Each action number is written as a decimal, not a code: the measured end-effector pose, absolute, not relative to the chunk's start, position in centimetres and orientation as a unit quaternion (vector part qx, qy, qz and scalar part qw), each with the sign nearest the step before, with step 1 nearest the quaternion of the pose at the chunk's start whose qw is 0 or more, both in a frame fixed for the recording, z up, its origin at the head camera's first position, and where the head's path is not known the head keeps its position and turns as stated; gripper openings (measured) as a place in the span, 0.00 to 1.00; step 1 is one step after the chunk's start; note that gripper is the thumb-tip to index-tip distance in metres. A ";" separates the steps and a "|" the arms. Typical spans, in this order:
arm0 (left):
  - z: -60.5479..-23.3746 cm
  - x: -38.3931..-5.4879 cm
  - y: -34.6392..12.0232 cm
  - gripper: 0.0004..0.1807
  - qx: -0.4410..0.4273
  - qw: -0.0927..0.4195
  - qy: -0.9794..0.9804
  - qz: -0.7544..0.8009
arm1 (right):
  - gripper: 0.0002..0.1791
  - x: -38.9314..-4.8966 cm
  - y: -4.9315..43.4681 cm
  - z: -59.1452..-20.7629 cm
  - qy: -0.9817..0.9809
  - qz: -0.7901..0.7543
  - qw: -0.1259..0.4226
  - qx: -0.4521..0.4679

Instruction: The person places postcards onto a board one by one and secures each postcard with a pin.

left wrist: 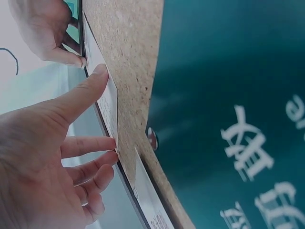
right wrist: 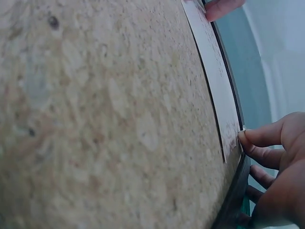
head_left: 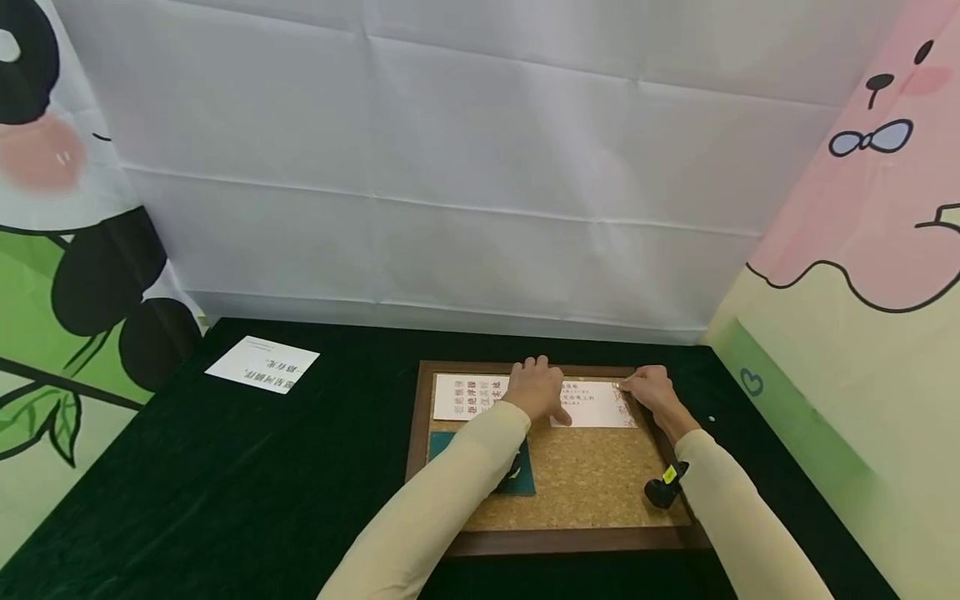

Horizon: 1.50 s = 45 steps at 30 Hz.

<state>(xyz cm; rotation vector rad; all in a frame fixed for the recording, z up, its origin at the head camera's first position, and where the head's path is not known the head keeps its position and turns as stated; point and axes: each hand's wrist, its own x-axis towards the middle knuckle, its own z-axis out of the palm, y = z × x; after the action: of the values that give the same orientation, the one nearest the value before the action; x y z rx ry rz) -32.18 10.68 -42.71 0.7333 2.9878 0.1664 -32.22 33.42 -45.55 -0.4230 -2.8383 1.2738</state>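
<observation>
A framed corkboard [head_left: 600,487] lies on the dark green cloth. Along its top edge is a white printed card [head_left: 597,408], upper right on the cork. My left hand [head_left: 535,388] rests across the card's left end, its thumb [left wrist: 88,93] and index fingertip touching it. At the card's upper right corner my right hand [head_left: 651,390] pinches a small pale thumbtack [right wrist: 244,128] between thumb and index finger; the fingertips hide most of it. Another white card [head_left: 457,397] sits at the board's upper left, and a teal card [head_left: 525,475] below it, partly behind my left forearm.
A loose white card [head_left: 262,364] lies on the cloth [head_left: 300,467] left of the board. One small white bit [head_left: 712,418] is right of the frame. A white fabric wall [head_left: 480,208] rises behind the table, with printed panels at both sides.
</observation>
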 end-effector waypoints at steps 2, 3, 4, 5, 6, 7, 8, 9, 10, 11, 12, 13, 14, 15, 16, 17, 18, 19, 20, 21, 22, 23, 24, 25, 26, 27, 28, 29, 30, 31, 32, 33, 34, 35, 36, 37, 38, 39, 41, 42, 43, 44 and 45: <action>-42.7 -32.3 10.7 0.24 0.240 0.031 0.969 0.054 | 0.15 -32.4 33.4 -45.5 -0.906 0.401 0.002 -0.137; -42.7 -32.3 10.7 0.24 0.240 0.031 0.969 0.053 | 0.15 -32.5 33.3 -45.6 -0.906 0.401 0.001 -0.140; -42.7 -32.3 10.7 0.24 0.241 0.030 0.969 0.052 | 0.16 -32.6 33.3 -45.6 -0.904 0.402 -0.001 -0.144; -42.7 -32.4 10.7 0.24 0.241 0.030 0.969 0.052 | 0.17 -32.7 33.3 -45.6 -0.904 0.402 -0.003 -0.146; -42.7 -32.4 10.6 0.24 0.241 0.030 0.969 0.050 | 0.17 -32.7 33.3 -45.6 -0.904 0.402 -0.004 -0.146; -42.7 -32.4 10.6 0.24 0.240 0.029 0.969 0.050 | 0.19 -32.8 33.3 -45.6 -0.903 0.403 -0.007 -0.147; -42.7 -32.4 10.6 0.24 0.239 0.030 0.969 0.049 | 0.20 -32.9 33.4 -45.7 -0.902 0.405 -0.009 -0.149; -42.7 -32.3 10.6 0.24 0.239 0.029 0.969 0.048 | 0.21 -33.0 33.4 -45.7 -0.901 0.408 -0.011 -0.151; -42.7 -32.3 10.6 0.24 0.239 0.030 0.969 0.048 | 0.21 -33.1 33.4 -45.7 -0.900 0.408 -0.013 -0.151; -42.7 -32.3 10.6 0.24 0.239 0.031 0.969 0.048 | 0.21 -33.1 33.5 -45.7 -0.901 0.408 -0.013 -0.150; -42.7 -32.3 10.6 0.24 0.239 0.032 0.969 0.048 | 0.21 -33.1 33.5 -45.7 -0.900 0.408 -0.014 -0.150; -42.6 -32.3 10.6 0.24 0.239 0.033 0.969 0.048 | 0.22 -33.1 33.5 -45.7 -0.899 0.411 -0.014 -0.152; -42.6 -32.3 10.6 0.24 0.238 0.034 0.969 0.047 | 0.22 -33.1 33.5 -45.7 -0.899 0.412 -0.014 -0.151; -42.6 -32.3 10.7 0.23 0.238 0.034 0.969 0.047 | 0.21 -33.0 33.4 -45.7 -0.900 0.410 -0.012 -0.148; -42.6 -32.3 10.7 0.23 0.238 0.035 0.970 0.046 | 0.21 -33.0 33.4 -45.7 -0.901 0.409 -0.010 -0.145; -42.6 -32.3 10.7 0.23 0.237 0.035 0.970 0.046 | 0.20 -32.9 33.4 -45.6 -0.901 0.409 -0.007 -0.144; -42.6 -32.4 10.8 0.23 0.236 0.035 0.970 0.045 | 0.19 -32.8 33.3 -45.6 -0.901 0.409 -0.006 -0.144; -42.6 -32.4 10.8 0.23 0.235 0.035 0.970 0.045 | 0.18 -32.7 33.2 -45.5 -0.902 0.408 -0.004 -0.144; -42.6 -32.4 10.8 0.23 0.235 0.036 0.970 0.046 | 0.17 -32.6 33.2 -45.5 -0.903 0.405 -0.001 -0.143; -42.6 -32.4 10.8 0.23 0.234 0.036 0.970 0.046 | 0.16 -32.5 33.1 -45.4 -0.904 0.403 0.001 -0.143; -42.6 -32.4 10.9 0.23 0.234 0.036 0.970 0.046 | 0.15 -32.4 33.1 -45.4 -0.904 0.402 0.002 -0.143; -42.6 -32.4 10.9 0.23 0.234 0.037 0.970 0.047 | 0.15 -32.4 33.1 -45.3 -0.905 0.402 0.005 -0.143; -42.6 -32.4 10.9 0.23 0.234 0.038 0.970 0.047 | 0.15 -32.4 33.0 -45.3 -0.905 0.401 0.007 -0.141; -42.6 -32.4 10.9 0.23 0.234 0.038 0.970 0.047 | 0.14 -32.3 33.0 -45.4 -0.906 0.401 0.010 -0.138; -42.6 -32.4 10.9 0.23 0.235 0.038 0.970 0.047 | 0.14 -32.3 33.0 -45.4 -0.906 0.401 0.013 -0.135; -42.6 -32.4 10.9 0.23 0.235 0.039 0.970 0.048 | 0.14 -32.3 33.0 -45.4 -0.907 0.401 0.017 -0.131; -42.6 -32.4 10.9 0.23 0.235 0.039 0.970 0.048 | 0.13 -32.2 33.0 -45.5 -0.908 0.399 0.021 -0.127; -42.6 -32.3 10.9 0.23 0.236 0.040 0.970 0.049 | 0.13 -32.2 33.0 -45.6 -0.910 0.396 0.024 -0.123; -42.6 -32.3 10.8 0.23 0.236 0.042 0.969 0.050 | 0.13 -32.2 33.0 -45.7 -0.911 0.394 0.026 -0.122; -42.5 -32.3 10.8 0.23 0.237 0.042 0.969 0.051 | 0.13 -32.2 33.0 -45.7 -0.912 0.392 0.029 -0.120; -42.5 -32.2 10.8 0.23 0.236 0.041 0.970 0.052 | 0.13 -32.2 32.9 -45.8 -0.912 0.390 0.032 -0.119; -42.5 -32.2 10.8 0.23 0.235 0.040 0.970 0.051 | 0.12 -32.2 32.9 -45.8 -0.912 0.390 0.034 -0.120; -42.4 -32.2 10.7 0.23 0.234 0.038 0.970 0.052 | 0.12 -32.3 32.9 -45.9 -0.912 0.389 0.035 -0.122; -42.5 -32.2 10.7 0.23 0.234 0.037 0.970 0.052 | 0.13 -32.3 32.9 -45.9 -0.911 0.391 0.036 -0.124; -42.5 -32.2 10.7 0.23 0.234 0.036 0.970 0.053 | 0.15 -32.3 32.8 -45.9 -0.909 0.395 0.038 -0.130; -42.6 -32.2 10.7 0.23 0.233 0.035 0.970 0.054 | 0.18 -32.3 32.8 -46.0 -0.907 0.398 0.040 -0.135; -42.6 -32.2 10.7 0.23 0.232 0.035 0.971 0.054 | 0.22 -32.3 32.8 -46.0 -0.905 0.399 0.040 -0.140; -42.7 -32.2 10.7 0.23 0.232 0.036 0.971 0.054 | 0.25 -32.3 32.8 -46.1 -0.905 0.398 0.038 -0.146; -42.9 -32.2 10.7 0.23 0.232 0.038 0.970 0.056 | 0.29 -32.3 32.9 -46.2 -0.906 0.392 0.034 -0.155; -42.9 -32.2 10.6 0.23 0.232 0.039 0.970 0.057 | 0.30 -32.3 32.9 -46.2 -0.908 0.388 0.032 -0.158; -43.0 -32.2 10.6 0.23 0.232 0.039 0.970 0.058 | 0.30 -32.3 32.9 -46.3 -0.910 0.382 0.030 -0.159; -43.0 -32.1 10.6 0.23 0.231 0.037 0.970 0.060 | 0.30 -32.3 32.9 -46.4 -0.913 0.376 0.028 -0.158; -43.1 -32.1 10.5 0.23 0.232 0.035 0.970 0.060 | 0.30 -32.2 32.9 -46.5 -0.916 0.369 0.027 -0.156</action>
<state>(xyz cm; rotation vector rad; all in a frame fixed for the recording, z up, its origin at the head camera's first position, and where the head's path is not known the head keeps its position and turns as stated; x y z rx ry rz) -32.10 10.46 -43.12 0.7142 2.9813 0.1835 -32.24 32.92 -46.45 -0.4833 -2.8281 1.1408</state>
